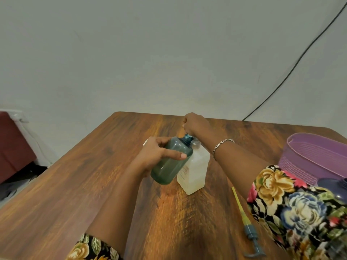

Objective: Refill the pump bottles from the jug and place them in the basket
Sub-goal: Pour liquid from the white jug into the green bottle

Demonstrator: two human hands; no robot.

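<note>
Mid-table, just beside white jug (195, 172): teal pump bottle (169, 166), tilted, neck open. Left hand (154, 156) fingers wrapped round its shoulder. Right hand (195, 123) fingers curled above jug top, hold unclear. Probably light, slick plastic; grip mid-body.

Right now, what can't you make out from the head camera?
Head view:
- Top of the jug: hidden behind the green bottle and right hand; cap on or off, unclear.
- What the right hand holds: its curled fingers face away.
- Inside the basket: cut by the right edge, wall blocks it.
- The dark thing beside the basket: sleeve and edge hide most.
</note>
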